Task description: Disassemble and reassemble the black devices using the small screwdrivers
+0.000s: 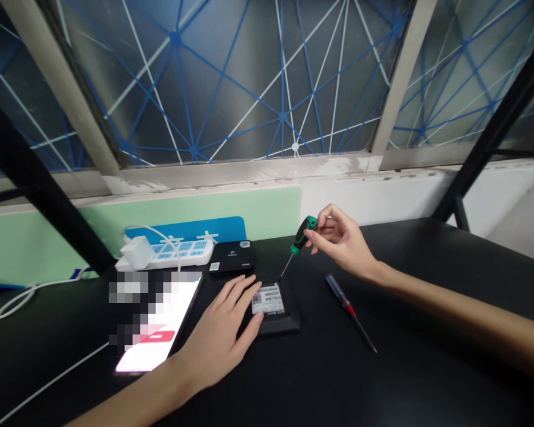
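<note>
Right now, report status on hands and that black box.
Left hand flat on black box. Right hand holds green screwdriver, tip at box. Spare screwdriver lies beside.

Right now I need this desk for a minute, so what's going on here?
A person is working on a small black device lying flat on the black table. The left hand rests flat on it; the right hand holds a green-handled screwdriver, tip at its far edge. A second screwdriver lies beside it, a lit phone further left.
</note>
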A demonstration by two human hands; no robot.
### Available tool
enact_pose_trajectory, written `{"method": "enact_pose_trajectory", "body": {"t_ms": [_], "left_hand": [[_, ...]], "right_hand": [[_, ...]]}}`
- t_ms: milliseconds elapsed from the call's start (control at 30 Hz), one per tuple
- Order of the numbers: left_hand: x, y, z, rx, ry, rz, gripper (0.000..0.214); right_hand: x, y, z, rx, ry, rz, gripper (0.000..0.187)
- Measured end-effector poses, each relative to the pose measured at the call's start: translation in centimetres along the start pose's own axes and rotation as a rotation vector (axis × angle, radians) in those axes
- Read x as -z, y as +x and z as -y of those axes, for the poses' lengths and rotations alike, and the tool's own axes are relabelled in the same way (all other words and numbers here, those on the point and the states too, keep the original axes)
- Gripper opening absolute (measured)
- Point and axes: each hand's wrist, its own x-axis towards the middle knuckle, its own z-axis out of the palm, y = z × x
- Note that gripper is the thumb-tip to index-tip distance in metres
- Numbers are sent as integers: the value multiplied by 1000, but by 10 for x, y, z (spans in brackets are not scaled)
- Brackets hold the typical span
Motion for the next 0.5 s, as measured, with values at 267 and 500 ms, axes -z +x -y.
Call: {"method": "enact_pose_trajectory", "body": {"t_ms": [267,500], "left_hand": [[0,0,-1,3,6,8,46],[0,0,-1,-2,12,-3,46]], "right_hand": [[-6,1,5,5,7,55,39],[-28,4,-3,-66,21,149,31]]}}
